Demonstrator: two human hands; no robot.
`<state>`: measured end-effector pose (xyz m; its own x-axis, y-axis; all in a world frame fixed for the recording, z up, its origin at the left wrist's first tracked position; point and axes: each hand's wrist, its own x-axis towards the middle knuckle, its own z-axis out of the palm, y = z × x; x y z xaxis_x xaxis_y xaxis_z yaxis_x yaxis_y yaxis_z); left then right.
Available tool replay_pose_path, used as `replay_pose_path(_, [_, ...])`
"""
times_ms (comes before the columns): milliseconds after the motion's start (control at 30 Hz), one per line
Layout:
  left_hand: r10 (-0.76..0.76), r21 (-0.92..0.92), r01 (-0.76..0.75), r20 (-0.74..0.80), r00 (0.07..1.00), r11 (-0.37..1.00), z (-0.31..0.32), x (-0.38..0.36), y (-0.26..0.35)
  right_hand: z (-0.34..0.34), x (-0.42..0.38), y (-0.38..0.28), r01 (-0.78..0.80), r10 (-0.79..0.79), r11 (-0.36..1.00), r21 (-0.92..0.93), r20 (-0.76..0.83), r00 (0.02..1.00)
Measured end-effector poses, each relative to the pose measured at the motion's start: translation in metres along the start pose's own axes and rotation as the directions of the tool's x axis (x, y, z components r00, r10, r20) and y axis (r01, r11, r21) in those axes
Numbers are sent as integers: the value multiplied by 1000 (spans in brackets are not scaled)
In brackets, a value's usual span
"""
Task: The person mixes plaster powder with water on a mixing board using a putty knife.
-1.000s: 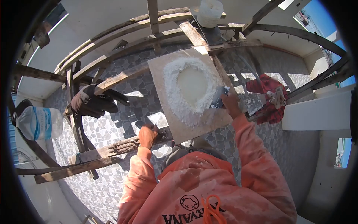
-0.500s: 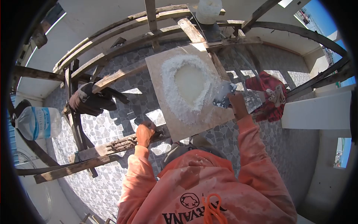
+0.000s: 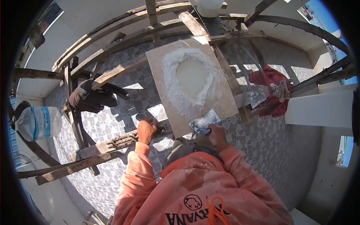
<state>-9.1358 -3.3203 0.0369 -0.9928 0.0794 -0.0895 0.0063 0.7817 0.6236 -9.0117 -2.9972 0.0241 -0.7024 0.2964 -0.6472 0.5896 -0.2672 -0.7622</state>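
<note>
A flat beige board [image 3: 225, 107] bears a ring of white powder [image 3: 171, 90] around a pool of pale liquid [image 3: 192, 78]. My right hand [image 3: 218, 137] is closed on a flat metal scraper [image 3: 205, 122], whose powder-dusted blade is over the board's near right edge. My left hand [image 3: 147, 130] is closed beside the board's near left side, over the end of a wooden plank [image 3: 98, 149]; whether it holds anything is hidden.
A second scraper [image 3: 257, 95] lies on wood right of the board, near a red checked cloth [image 3: 275, 107]. At left are dark gloves or cloth [image 3: 90, 99] and a distilled-water jug [image 3: 39, 122]. A white bucket [image 3: 209, 7] stands at the far side. Wooden beams surround the board.
My right hand has moved left and nearer my body with the scraper, from the board's right side to its near edge. The second scraper now shows. My left hand has barely moved.
</note>
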Motion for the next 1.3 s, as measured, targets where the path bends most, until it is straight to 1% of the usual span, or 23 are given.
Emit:
replay_pose_path(33, [9,7,-9,-6,1000,1000,0,0,0,12,1,-4,-175,172,872,457,49,984])
replay_pose_path(133, [21,22,-21,-19,1000,1000,2,0,-1,31,5,-5,-278,278,703,655,107,954])
replay_pose_path(267, [42,35,-42,-13,999,999,4,1,-6,47,1,-17,-200,168,711,674,113,979])
replay_pose_path(367, [34,30,-34,-4,999,999,4,1,-8,55,2,-20,-165,139,706,689,94,986])
replay_pose_path(467, [33,27,-33,-5,999,999,3,1,-7,58,3,-23,-136,86,695,706,107,991])
replay_pose_path(533, [41,0,-41,-34,999,999,4,0,-7,62,0,-32,-113,69,693,712,90,994])
replay_pose_path(567, [45,-15,-46,-49,998,999,5,0,-7,63,-1,-36,-100,59,693,714,82,995])
replay_pose_path(667, [197,44,-193,-126,972,980,-6,-2,5,67,0,-46,-81,66,700,709,48,997])
replay_pose_path(700, [327,180,-289,-244,913,940,-10,-7,16,70,-1,-50,-67,47,698,713,47,998])
replay_pose_path(800, [280,-34,-308,-335,900,951,-14,-17,61,72,-2,-59,-20,-5,696,718,34,999])
replay_pose_path(833, [137,-247,-197,-240,961,949,-10,-22,74,74,-1,-61,-3,-27,697,717,30,999])
replay_pose_path(867, [47,-385,-79,-94,995,919,-2,-26,84,75,0,-62,14,-49,698,716,28,998])
replay_pose_path(900, [-24,-498,53,65,998,865,6,-29,93,78,-2,-66,19,-42,702,712,15,999])
replay_pose_path(933, [-72,-582,195,228,971,789,14,-30,103,81,-5,-71,26,-37,705,709,0,999])
replay_pose_path(967, [-114,-639,298,313,943,710,23,-32,114,84,-8,-76,33,-32,707,706,-15,999])
replay_pose_path(1033, [-163,-700,494,486,859,516,39,-36,133,85,-8,-77,45,-11,726,686,-53,999])
replay_pose_path(1133, [-178,-704,525,508,843,479,53,-36,148,87,-9,-79,46,25,782,621,-105,994])
replay_pose_path(1167, [-188,-706,509,484,854,493,56,-35,149,87,-10,-80,46,36,804,592,-125,991])
replay_pose_path(1200, [-196,-707,492,461,865,508,64,-34,149,85,-6,-71,160,-107,878,451,-140,984])
replay_pose_path(1233, [-203,-706,476,439,875,524,67,-33,150,85,-4,-62,275,-246,914,298,-133,960])
replay_pose_path(1300, [-227,-776,475,417,880,415,71,-34,149,83,-4,-58,261,-230,923,283,-139,963])
